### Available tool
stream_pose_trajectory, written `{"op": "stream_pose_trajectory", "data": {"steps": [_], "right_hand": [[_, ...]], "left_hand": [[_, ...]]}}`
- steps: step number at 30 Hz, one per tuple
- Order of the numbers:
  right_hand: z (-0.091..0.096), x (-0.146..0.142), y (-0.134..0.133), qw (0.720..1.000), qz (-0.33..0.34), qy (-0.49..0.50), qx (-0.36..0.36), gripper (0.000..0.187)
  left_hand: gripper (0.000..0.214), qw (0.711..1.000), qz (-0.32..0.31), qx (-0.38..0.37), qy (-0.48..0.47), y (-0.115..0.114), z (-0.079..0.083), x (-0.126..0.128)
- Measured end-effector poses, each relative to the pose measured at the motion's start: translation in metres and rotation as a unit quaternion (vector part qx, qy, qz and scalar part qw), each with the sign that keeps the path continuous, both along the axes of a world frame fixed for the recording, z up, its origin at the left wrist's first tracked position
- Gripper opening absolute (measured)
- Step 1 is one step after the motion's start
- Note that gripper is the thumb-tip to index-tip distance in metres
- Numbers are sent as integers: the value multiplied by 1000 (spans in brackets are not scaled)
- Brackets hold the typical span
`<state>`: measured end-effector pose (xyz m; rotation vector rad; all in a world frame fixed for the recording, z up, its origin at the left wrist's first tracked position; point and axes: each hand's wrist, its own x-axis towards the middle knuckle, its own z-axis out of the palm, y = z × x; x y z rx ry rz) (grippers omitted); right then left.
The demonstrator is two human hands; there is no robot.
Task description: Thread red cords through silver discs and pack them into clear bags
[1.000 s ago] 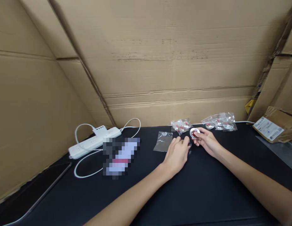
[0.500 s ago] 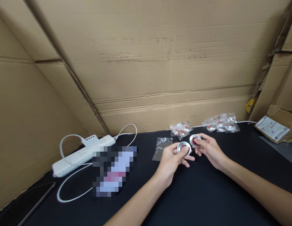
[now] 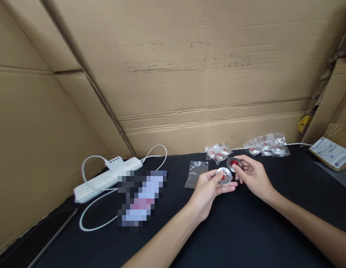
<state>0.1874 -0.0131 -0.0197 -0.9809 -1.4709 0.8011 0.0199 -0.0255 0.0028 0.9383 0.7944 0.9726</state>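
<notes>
My left hand (image 3: 205,190) pinches a small silver cymbal-like disc (image 3: 227,179) by thumb and fingers, with red showing at its middle beside the thumb. A second silver cymbal-like disc (image 3: 231,160), also red at the centre, is held by my right hand (image 3: 252,175), its thumb pressed on the red part. The two discs are close together, rim near rim, above the black table (image 3: 234,230). Just left of my left hand lies a flat clear plastic bag (image 3: 195,173). The undersides of both discs are hidden.
Behind the hands lie clear bags (image 3: 218,152) and more bags (image 3: 266,145) of silver-and-red discs. At left are a white power strip (image 3: 97,182) with a looping cable, a blurred-out phone-like object (image 3: 145,197) and a dark tablet-like slab (image 3: 50,238). Cardboard walls (image 3: 203,82) surround the table; a labelled package (image 3: 332,152) sits right.
Both discs have tilted in my hands, and the left one now shows more red beside the thumb. The fingers of my left hand have drawn together. The whole view has shifted slightly.
</notes>
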Motion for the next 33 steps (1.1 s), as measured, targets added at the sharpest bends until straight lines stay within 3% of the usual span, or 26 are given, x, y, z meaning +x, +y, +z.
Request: {"op": "stream_pose_trajectory", "data": {"steps": [5, 9, 17, 25, 33], "right_hand": [[3, 0, -9, 978, -50, -176, 102, 24], [2, 1, -12, 956, -42, -242, 161, 30], [-3, 2, -10, 953, -34, -238, 183, 35], [4, -3, -14, 961, -114, -194, 159, 27], [1, -4, -13, 951, 22, -274, 140, 34]], "left_hand": [[41, 997, -22, -52, -55, -3, 6, 0], [40, 993, -31, -79, -88, -4, 10, 0], [33, 985, -21, -117, -121, -2, 11, -3], [35, 981, -13, -143, -127, -3, 11, -3], [33, 983, -15, -145, -115, 0, 8, -5]]}}
